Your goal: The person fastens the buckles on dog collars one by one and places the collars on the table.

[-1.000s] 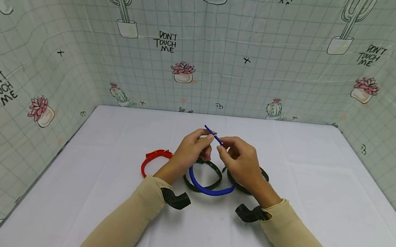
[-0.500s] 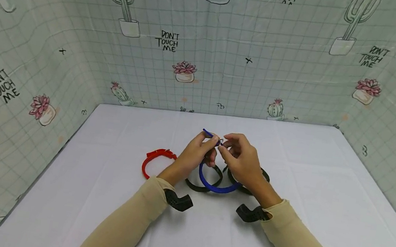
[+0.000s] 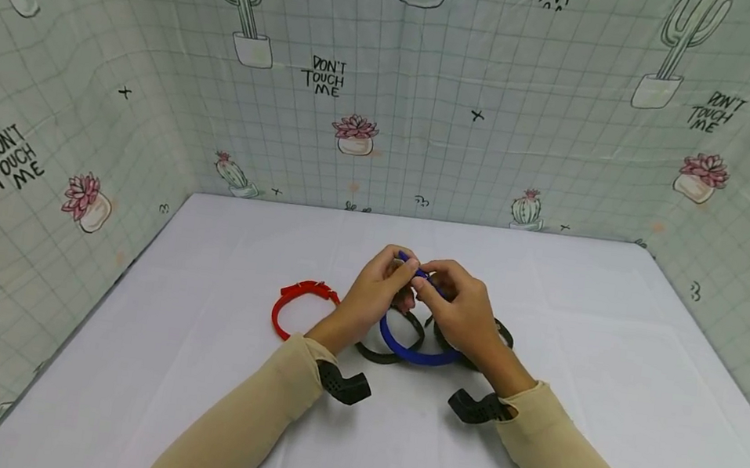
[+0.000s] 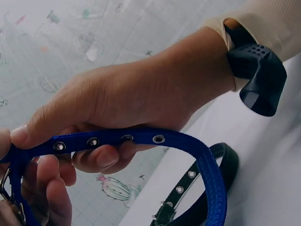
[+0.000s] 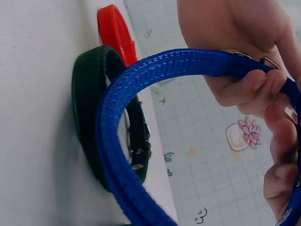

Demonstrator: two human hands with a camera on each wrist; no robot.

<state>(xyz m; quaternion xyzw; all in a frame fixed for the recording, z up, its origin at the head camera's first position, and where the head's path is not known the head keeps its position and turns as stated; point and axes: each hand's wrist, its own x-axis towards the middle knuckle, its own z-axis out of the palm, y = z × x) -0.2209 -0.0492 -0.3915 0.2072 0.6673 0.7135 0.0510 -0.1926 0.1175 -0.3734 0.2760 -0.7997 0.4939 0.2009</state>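
Head view: both hands are working above the middle of the white table (image 3: 547, 328). The left hand (image 3: 375, 285) and the right hand (image 3: 461, 308) are both pinching the blue collar (image 3: 412, 352) at its strap ends, fingers curled round the webbing; the loop is hanging down toward the table. A red collar (image 3: 295, 302) is lying to the left, and two black collars, one (image 3: 395, 347) and another (image 3: 500, 333), are lying under and beside the hands.

Left wrist view: the right hand (image 4: 136, 101) is gripping the eyelet end of the blue collar (image 4: 207, 165), thumb on top. The webbing is bending freely, so it is judged light, soft and limp, not fragile, with a woven surface offering fair grip.

Right wrist view: the left hand (image 5: 244, 52) is holding the blue collar (image 5: 141, 94) at the metal buckle (image 5: 263, 60). The buckle being the only rigid part, taking hold there and just behind the strap tip is judged soundest.
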